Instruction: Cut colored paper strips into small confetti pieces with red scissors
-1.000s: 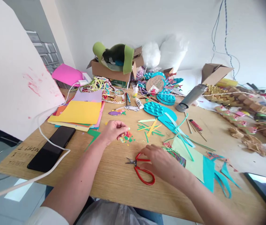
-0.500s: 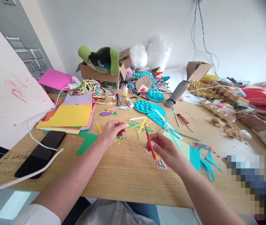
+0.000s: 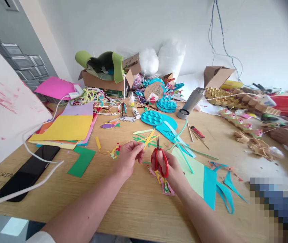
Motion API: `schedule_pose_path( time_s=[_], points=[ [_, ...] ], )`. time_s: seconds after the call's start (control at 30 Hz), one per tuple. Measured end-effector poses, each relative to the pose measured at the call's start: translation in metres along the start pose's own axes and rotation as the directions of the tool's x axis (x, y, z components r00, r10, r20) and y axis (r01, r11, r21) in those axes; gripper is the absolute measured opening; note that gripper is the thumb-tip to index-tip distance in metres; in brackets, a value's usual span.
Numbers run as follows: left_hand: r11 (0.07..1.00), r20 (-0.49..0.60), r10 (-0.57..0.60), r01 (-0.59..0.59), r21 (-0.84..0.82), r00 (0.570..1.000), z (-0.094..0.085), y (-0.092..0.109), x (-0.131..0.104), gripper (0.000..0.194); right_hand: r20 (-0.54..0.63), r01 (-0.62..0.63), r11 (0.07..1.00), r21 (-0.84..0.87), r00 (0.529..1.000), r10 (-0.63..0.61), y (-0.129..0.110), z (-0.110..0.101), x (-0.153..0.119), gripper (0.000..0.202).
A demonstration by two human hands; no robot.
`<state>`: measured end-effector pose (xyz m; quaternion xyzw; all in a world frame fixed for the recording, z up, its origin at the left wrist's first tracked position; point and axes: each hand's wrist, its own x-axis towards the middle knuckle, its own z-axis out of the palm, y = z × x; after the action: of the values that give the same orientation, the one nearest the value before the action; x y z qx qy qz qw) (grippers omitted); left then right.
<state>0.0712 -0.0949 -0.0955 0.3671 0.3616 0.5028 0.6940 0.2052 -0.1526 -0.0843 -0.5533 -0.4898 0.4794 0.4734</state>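
Observation:
Red-handled scissors [image 3: 160, 162] are gripped in my right hand [image 3: 170, 167], blades pointing up and away from me. My left hand [image 3: 131, 155] is closed in a pinch, close to the yellow paper strips; a thin yellow strip seems to rise from its fingertips. Beyond both hands lie crossed yellow strips [image 3: 150, 136] and thin green strips [image 3: 139, 137]. Small round paper bits [image 3: 114, 151] lie left of my left hand. Cut pink and yellow scraps [image 3: 166, 187] are partly under my right hand. A green paper piece [image 3: 82, 162] rests further left.
A black phone [image 3: 28, 172] with a white cable and stacked coloured paper [image 3: 63, 128] are on the left. A grey flask [image 3: 191, 103] and blue egg-tray disc [image 3: 151, 118] sit further back. Pale green paper [image 3: 191, 172] lies right. Another person's hand [image 3: 286, 135] is at far right.
My left hand has gone from above the small paper bits to the yellow strips and now pinches one. My right hand has turned the scissors upright. The view has shifted slightly.

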Motion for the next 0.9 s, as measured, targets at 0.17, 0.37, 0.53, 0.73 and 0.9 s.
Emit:
schedule_pose_path(
  time_s=[0.17,0.37,0.53,0.73,0.9],
  points=[
    [1.000,-0.021,-0.006,0.006,-0.009,1.000,0.001,-0.001,0.000,0.022,0.135,-0.018,0.998,-0.053,0.991,0.025,0.009,0.011,-0.008,0.052],
    [1.000,-0.011,0.002,-0.002,0.005,1.000,0.003,-0.006,-0.003,0.022,0.098,0.029,0.975,-0.221,0.995,-0.008,0.021,0.014,-0.010,0.053],
    [1.000,-0.049,0.001,-0.001,-0.004,0.999,0.007,-0.005,-0.006,0.022,0.078,0.031,0.974,-0.223,0.997,-0.014,0.026,0.016,-0.009,0.051],
    [0.999,-0.085,0.044,-0.042,0.027,0.995,0.008,-0.005,-0.006,0.019,0.090,0.038,0.967,-0.253,0.996,-0.016,0.025,0.015,-0.008,0.047],
    [0.997,-0.102,0.073,-0.069,0.042,0.992,0.006,-0.008,-0.003,0.017,0.103,0.054,0.970,-0.239,0.994,-0.030,0.026,0.015,-0.007,0.045]
  ],
)
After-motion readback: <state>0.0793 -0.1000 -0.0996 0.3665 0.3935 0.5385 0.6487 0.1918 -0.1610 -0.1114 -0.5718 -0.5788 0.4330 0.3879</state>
